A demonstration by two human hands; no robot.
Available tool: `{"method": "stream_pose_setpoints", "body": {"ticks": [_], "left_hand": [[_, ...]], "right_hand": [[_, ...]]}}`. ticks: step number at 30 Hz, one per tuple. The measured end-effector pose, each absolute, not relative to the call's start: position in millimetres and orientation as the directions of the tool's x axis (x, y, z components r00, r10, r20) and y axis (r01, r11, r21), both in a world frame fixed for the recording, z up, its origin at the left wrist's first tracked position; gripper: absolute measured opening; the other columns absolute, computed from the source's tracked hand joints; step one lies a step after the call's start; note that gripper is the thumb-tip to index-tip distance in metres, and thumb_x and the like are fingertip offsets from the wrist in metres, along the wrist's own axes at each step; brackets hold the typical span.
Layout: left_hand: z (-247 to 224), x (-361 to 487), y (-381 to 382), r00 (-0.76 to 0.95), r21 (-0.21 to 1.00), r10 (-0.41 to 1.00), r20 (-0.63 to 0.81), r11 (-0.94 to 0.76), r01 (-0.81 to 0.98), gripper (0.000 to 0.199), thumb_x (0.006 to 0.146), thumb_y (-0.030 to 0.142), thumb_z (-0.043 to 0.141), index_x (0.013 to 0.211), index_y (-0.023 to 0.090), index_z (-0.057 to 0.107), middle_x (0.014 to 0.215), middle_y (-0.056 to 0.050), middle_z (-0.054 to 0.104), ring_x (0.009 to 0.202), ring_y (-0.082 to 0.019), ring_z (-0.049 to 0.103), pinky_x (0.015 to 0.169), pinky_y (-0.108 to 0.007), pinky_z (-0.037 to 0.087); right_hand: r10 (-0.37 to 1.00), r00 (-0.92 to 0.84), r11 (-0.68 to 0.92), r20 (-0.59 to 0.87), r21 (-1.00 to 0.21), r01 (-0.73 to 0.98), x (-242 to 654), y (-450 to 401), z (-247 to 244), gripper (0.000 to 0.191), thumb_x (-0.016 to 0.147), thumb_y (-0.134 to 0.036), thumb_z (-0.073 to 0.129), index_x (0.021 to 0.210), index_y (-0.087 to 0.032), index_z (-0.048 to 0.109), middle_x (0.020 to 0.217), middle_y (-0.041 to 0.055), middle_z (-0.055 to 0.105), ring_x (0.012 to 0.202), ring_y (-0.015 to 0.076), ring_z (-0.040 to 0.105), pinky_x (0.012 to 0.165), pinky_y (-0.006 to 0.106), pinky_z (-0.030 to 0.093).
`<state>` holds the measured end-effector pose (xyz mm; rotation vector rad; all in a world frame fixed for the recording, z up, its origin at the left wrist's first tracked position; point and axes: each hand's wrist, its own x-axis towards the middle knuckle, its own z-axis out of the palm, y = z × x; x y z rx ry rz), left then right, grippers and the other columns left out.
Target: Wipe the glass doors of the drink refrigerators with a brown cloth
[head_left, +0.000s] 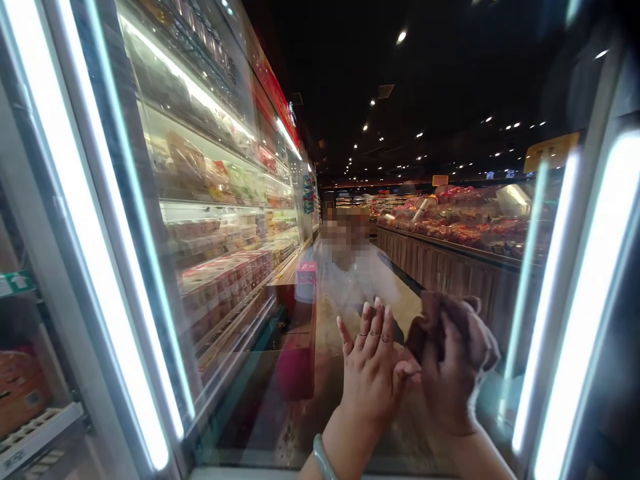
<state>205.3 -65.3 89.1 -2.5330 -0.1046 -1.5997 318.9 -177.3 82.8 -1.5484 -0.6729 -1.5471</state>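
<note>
From my end of the head camera I have both hands up in front of a glass pane (235, 440). The left hand (370, 370) seems laid flat toward the glass, back of the hand to me, its little finger and thumb spread wide and the three middle fingers close together, with rings on them. A pale bracelet (324, 457) circles that wrist. Just beside it, the right hand (454, 373) holds a bunched brown cloth (431, 312) up at the pane, the fingers gathered over it; I cannot tell how tightly they pinch. The cloth sits right of the left fingers, with a whitish edge along its outer side.

Bright light tubes (95, 247) slant down on my left, and more light tubes (590, 300) on my right. Between them I see lit shelves of packaged goods (227, 270), a wood-sided display stand (455, 267) heaped with reddish goods, and a see-through person in a pale top (357, 273), apparently a reflection. Small ceiling lights (401, 37) dot the dark above. Lower left, an orange pack (23, 383) stands near a shelf edge (40, 433).
</note>
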Motion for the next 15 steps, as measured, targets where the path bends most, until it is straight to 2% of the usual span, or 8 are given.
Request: {"method": "stream_pose_setpoints", "body": {"ticks": [2,4,7,9,11,12,13,15], "left_hand": [[88,204,-64,0.428,-0.063,-0.001,0.904,-0.989,0.130,0.079,0.110,0.059,0.024,0.173,0.012,0.013,0.176,-0.010,0.032,0.169,-0.023,0.016,0.137,-0.045,-0.015],[87,200,-61,0.416,-0.046,0.009,0.909,-0.991,0.123,0.080,0.110,0.058,0.020,0.173,0.009,0.010,0.177,-0.012,0.028,0.169,-0.023,0.016,0.139,-0.043,-0.009],[86,193,-54,0.391,-0.044,0.004,0.920,-0.993,0.114,0.079,0.110,0.058,0.019,0.173,0.010,0.011,0.177,-0.012,0.030,0.169,-0.023,0.018,0.139,-0.044,-0.007],[85,189,-50,0.391,-0.041,0.009,0.920,-0.992,0.119,0.077,0.110,0.058,0.023,0.173,0.014,0.014,0.176,-0.010,0.034,0.168,-0.023,0.021,0.139,-0.045,-0.010],[84,184,-48,0.404,-0.036,0.020,0.915,-0.991,0.131,0.078,0.110,0.060,0.025,0.173,0.015,0.015,0.176,-0.010,0.034,0.168,-0.023,0.020,0.138,-0.046,-0.011],[84,182,-46,0.414,-0.037,0.024,0.910,-0.990,0.138,0.079,0.110,0.061,0.024,0.173,0.015,0.015,0.176,-0.010,0.034,0.169,-0.024,0.019,0.138,-0.046,-0.011],[83,179,-44,0.426,-0.041,0.025,0.905,-0.989,0.144,0.080,0.109,0.062,0.022,0.173,0.014,0.014,0.176,-0.010,0.032,0.169,-0.023,0.018,0.138,-0.046,-0.011],[80,171,-36,0.441,-0.040,0.035,0.897,-0.986,0.161,0.082,0.109,0.063,0.017,0.173,0.012,0.011,0.178,-0.011,0.029,0.169,-0.023,0.015,0.138,-0.046,-0.010]], "right_hand": [[-0.035,0.064,-0.507,0.997,-0.073,0.859,305,-164,69,0.061,0.103,-0.028,0.054,0.163,-0.029,0.046,0.152,0.0174,0.058,0.146,0.0414,0.049,0.114,0.068,0.049],[0.087,-0.013,-0.445,0.996,0.051,0.894,301,-161,56,0.061,0.102,-0.028,0.056,0.162,-0.030,0.047,0.147,0.0156,0.061,0.146,0.0395,0.050,0.115,0.064,0.051],[0.156,-0.134,-0.352,0.979,0.182,0.918,314,-172,57,0.065,0.096,-0.022,0.068,0.157,-0.036,0.053,0.140,0.0095,0.067,0.138,0.0353,0.059,0.117,0.061,0.053],[0.059,-0.082,-0.393,0.995,0.099,0.914,322,-178,68,0.068,0.094,-0.016,0.067,0.158,-0.037,0.053,0.149,0.0098,0.062,0.139,0.0370,0.059,0.117,0.066,0.051],[-0.080,0.037,-0.457,0.996,-0.070,0.887,320,-173,75,0.070,0.096,-0.014,0.063,0.161,-0.034,0.049,0.165,0.0131,0.047,0.149,0.0427,0.050,0.119,0.073,0.046],[-0.097,0.077,-0.469,0.992,-0.114,0.876,314,-167,75,0.071,0.096,-0.015,0.062,0.163,-0.032,0.046,0.171,0.0140,0.039,0.154,0.0450,0.044,0.120,0.075,0.044],[-0.057,0.091,-0.465,0.994,-0.107,0.879,307,-159,72,0.071,0.097,-0.017,0.062,0.165,-0.031,0.043,0.173,0.0140,0.035,0.157,0.0457,0.039,0.121,0.075,0.042],[0.101,0.049,-0.399,0.994,-0.004,0.917,290,-145,58,0.070,0.099,-0.022,0.063,0.165,-0.031,0.042,0.170,0.0133,0.041,0.160,0.0434,0.036,0.123,0.071,0.044]]}}
